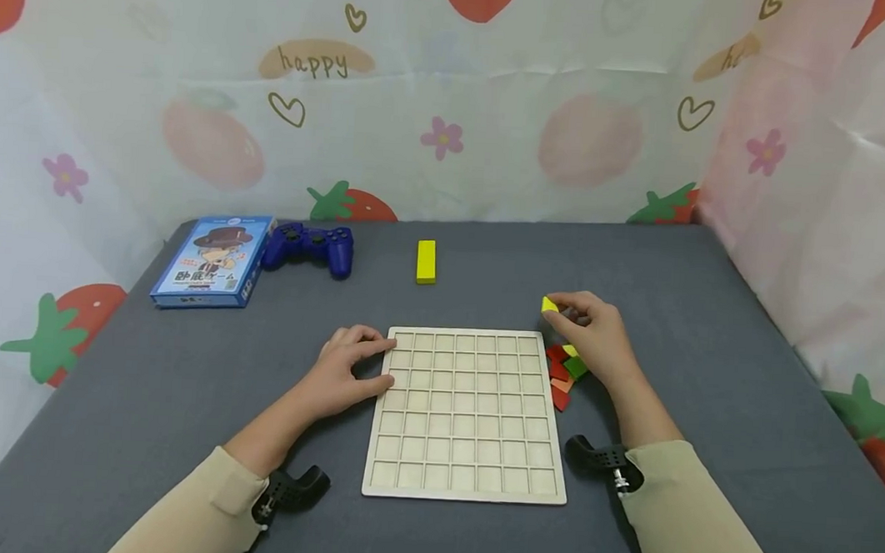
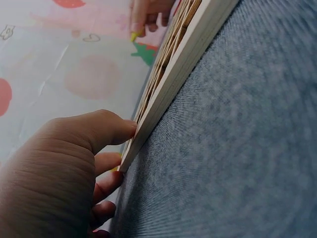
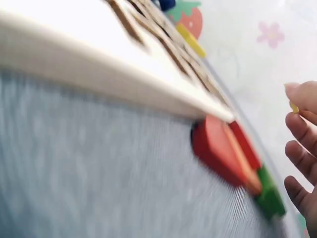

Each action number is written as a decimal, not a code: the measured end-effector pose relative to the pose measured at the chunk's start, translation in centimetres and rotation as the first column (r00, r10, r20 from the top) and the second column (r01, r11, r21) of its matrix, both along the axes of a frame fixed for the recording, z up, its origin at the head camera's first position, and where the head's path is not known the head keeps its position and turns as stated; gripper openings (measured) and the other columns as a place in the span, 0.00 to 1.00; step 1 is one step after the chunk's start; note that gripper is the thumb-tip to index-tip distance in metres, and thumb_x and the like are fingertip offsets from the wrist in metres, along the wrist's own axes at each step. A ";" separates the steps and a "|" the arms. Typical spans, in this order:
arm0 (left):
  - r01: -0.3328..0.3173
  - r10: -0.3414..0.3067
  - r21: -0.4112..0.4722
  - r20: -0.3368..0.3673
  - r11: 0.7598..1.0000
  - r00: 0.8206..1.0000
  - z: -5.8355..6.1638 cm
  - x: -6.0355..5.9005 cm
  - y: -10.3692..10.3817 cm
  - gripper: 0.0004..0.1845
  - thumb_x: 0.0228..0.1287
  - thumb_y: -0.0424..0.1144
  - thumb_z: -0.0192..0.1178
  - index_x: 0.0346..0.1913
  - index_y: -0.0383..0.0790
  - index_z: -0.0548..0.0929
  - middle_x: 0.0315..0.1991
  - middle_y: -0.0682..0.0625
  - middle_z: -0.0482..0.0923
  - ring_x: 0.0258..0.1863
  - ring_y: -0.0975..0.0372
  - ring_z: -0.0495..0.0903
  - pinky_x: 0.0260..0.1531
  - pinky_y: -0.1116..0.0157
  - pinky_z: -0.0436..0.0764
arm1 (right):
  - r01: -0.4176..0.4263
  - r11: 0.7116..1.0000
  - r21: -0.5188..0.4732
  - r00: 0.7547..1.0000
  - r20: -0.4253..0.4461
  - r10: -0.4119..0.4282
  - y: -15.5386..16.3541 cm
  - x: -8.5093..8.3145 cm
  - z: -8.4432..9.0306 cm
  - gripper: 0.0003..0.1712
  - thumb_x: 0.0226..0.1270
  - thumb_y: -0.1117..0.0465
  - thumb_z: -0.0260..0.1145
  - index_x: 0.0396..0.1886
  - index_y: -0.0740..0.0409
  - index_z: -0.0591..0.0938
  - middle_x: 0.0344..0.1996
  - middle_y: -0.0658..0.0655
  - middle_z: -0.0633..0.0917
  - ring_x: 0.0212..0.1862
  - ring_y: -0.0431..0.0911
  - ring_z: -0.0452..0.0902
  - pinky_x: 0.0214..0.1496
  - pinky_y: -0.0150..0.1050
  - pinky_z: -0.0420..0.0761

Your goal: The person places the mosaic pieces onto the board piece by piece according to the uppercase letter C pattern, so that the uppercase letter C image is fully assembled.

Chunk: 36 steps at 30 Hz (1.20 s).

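A pale wooden grid board (image 1: 466, 501) lies flat on the grey cloth, divided into rows of square cells. My left hand (image 1: 345, 372) touches the board's left edge with thumb and forefinger, both reaching just onto its rim. In the left wrist view the thumb (image 2: 111, 130) rests against that edge. Beyond the board's upper right corner, my right hand (image 1: 590, 334) pinches a small yellow block (image 1: 549, 305) between thumb and fingertips, raised over the loose pieces. Those are red (image 1: 559, 399), orange, green (image 1: 576, 367) and yellow, heaped against the board's right edge.
A yellow bar (image 1: 426, 262) stands behind the board. At the back left a blue game controller (image 1: 309, 247) lies next to a blue box (image 1: 210, 260) with a cartoon figure. A printed curtain (image 1: 498, 79) hangs along the table's back edge.
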<state>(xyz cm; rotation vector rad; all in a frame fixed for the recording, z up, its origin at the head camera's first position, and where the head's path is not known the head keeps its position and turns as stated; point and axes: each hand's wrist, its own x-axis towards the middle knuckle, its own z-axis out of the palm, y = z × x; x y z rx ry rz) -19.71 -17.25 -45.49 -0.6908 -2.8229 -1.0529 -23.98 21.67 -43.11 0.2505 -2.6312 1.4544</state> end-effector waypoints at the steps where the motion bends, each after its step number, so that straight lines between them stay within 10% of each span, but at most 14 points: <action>1: 0.002 -0.002 0.001 0.000 1.000 1.000 0.0 0.0 0.0 0.29 0.63 0.42 0.72 0.67 0.40 0.82 0.58 0.46 0.75 0.54 0.52 0.67 0.55 0.47 0.62 | -0.001 1.000 0.001 1.000 -0.016 0.001 -0.2 0.0 0.2 0.21 0.73 0.53 0.70 0.61 0.56 0.85 0.50 0.57 0.82 0.44 0.50 0.73 0.42 0.43 0.76; 11: 0.007 -0.007 0.002 -0.011 1.000 1.000 0.2 -0.4 -0.1 0.26 0.66 0.40 0.70 0.66 0.39 0.83 0.57 0.45 0.75 0.53 0.51 0.68 0.55 0.47 0.62 | -0.056 0.998 -0.006 0.993 -0.108 0.055 -2.6 0.7 2.2 0.18 0.71 0.55 0.72 0.57 0.54 0.88 0.50 0.53 0.84 0.41 0.49 0.73 0.43 0.46 0.74; 36: -0.005 0.005 0.017 -0.003 1.000 1.000 0.1 -0.1 0.0 0.26 0.64 0.41 0.70 0.65 0.40 0.83 0.57 0.45 0.76 0.51 0.51 0.69 0.54 0.48 0.65 | -0.270 0.960 -0.076 0.963 -0.013 0.270 -5.8 2.4 3.1 0.14 0.68 0.58 0.74 0.52 0.53 0.89 0.40 0.52 0.83 0.33 0.51 0.66 0.36 0.42 0.67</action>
